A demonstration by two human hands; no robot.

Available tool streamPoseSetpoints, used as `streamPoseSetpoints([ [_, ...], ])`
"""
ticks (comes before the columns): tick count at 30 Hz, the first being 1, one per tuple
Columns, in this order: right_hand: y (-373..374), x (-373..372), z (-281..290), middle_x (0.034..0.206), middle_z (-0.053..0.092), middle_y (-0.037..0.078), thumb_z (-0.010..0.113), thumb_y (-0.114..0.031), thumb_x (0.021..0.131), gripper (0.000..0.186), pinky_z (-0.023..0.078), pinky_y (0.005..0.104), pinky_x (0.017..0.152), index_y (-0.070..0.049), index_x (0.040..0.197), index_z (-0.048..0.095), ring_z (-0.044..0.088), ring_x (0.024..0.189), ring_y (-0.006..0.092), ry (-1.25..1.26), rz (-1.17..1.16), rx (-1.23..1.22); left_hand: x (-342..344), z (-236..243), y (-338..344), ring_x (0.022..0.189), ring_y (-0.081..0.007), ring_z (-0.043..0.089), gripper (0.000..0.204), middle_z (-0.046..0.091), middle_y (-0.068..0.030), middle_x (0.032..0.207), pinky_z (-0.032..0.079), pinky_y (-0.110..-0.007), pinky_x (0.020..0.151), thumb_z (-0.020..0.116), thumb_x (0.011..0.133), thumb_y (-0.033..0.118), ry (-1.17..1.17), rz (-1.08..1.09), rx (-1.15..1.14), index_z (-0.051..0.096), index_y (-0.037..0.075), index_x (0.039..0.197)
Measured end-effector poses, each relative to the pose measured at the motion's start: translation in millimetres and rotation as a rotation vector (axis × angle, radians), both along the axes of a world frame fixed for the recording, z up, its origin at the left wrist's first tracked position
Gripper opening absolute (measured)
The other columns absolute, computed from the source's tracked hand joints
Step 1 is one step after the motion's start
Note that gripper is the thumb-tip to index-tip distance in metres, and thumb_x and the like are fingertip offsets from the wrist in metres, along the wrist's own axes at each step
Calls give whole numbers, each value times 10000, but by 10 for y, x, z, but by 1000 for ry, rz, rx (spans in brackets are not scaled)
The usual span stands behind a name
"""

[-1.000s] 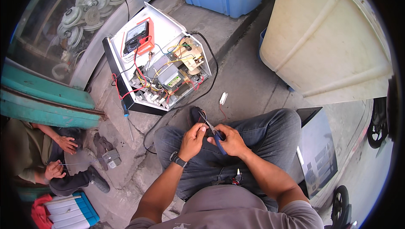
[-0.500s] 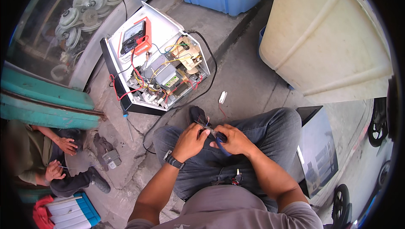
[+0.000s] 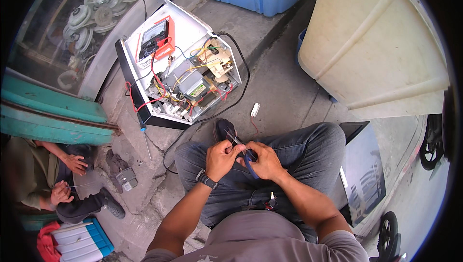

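Note:
Over my crossed legs, my right hand [image 3: 266,161] is closed round blue-handled pliers [image 3: 250,164]. Close beside it, my left hand [image 3: 222,158] pinches thin wires [image 3: 231,136] whose loose ends stick up past the fingertips. The pliers' jaws meet the wires between the two hands; the exact contact is hidden by my fingers. In front of me lies an opened microwave oven [image 3: 190,86], its inner parts and coloured wires exposed. A red-edged analog multimeter [image 3: 155,42] rests on its white casing, with leads running down inside.
A small white part with a red wire [image 3: 255,110] lies on the ground ahead. A screwdriver [image 3: 144,134] is beside the oven. To my right are a metal cover [image 3: 364,180] and a large cream container [image 3: 371,45]. Another person's hand [image 3: 61,193] shows at left.
My left hand has shifted slightly right, closer to my right hand. The pliers have moved a little left and turned slightly. The oven and multimeter stay in place.

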State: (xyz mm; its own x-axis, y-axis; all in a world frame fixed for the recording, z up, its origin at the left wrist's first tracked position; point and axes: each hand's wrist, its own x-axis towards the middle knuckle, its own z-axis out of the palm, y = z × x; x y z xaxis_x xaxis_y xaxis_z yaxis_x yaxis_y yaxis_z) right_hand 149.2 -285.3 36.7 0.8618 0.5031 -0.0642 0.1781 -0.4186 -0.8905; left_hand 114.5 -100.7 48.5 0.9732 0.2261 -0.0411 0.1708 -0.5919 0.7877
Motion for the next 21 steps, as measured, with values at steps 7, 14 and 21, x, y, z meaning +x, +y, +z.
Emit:
streamPoseSetpoints([
  [7, 75, -56, 0, 871, 678, 170, 861, -346, 824, 432, 536, 439, 730, -55, 1077, 667, 690, 792, 359, 35, -77, 18, -23, -105, 39, 534, -107, 365, 591, 431, -52, 543, 347, -345, 476, 863, 857, 427, 70, 46, -76, 494, 16, 647],
  [14, 43, -41, -104, 887, 695, 161, 868, -317, 817, 423, 544, 410, 718, -55, 1094, 684, 709, 779, 307, 53, -82, 64, -107, 6, -13, 679, -41, 321, 490, 353, 80, 722, 291, -235, 547, 872, 882, 192, 144, 14, -446, 424, 97, 709],
  [21, 62, -19, -204, 881, 703, 133, 857, -248, 832, 354, 545, 359, 648, -50, 1077, 694, 710, 716, 243, 21, -110, 94, -70, -75, -120, 623, -49, 294, 553, 344, 77, 636, 258, -280, 498, 879, 873, 222, 79, 139, -249, 391, 98, 642],
])
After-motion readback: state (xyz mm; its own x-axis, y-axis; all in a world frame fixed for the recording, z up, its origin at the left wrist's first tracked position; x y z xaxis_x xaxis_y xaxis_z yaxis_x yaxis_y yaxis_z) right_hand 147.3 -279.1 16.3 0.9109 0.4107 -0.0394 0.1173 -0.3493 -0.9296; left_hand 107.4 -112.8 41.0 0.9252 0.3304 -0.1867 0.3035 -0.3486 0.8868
